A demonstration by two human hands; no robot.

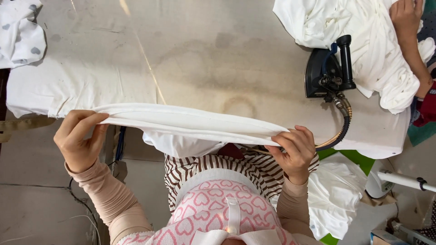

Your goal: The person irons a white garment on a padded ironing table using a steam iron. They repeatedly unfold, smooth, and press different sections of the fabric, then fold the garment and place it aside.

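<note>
I hold a folded white cloth (190, 123) stretched flat between both hands, just in front of the ironing table (204, 54). My left hand (79, 138) pinches its left end, fingers curled over the top edge. At the cloth's right end my right hand (295, 152) grips it from below. A black steam iron (328, 68) rests on the table at the right, beyond my right hand, with its hose (341, 131) curving down toward my wrist.
A heap of white fabric (363, 41) lies at the table's far right, with another person's hand (408, 22) resting on it. A white cloth with grey hearts (20, 34) lies at the far left. More white fabric (336, 195) sits low on the right.
</note>
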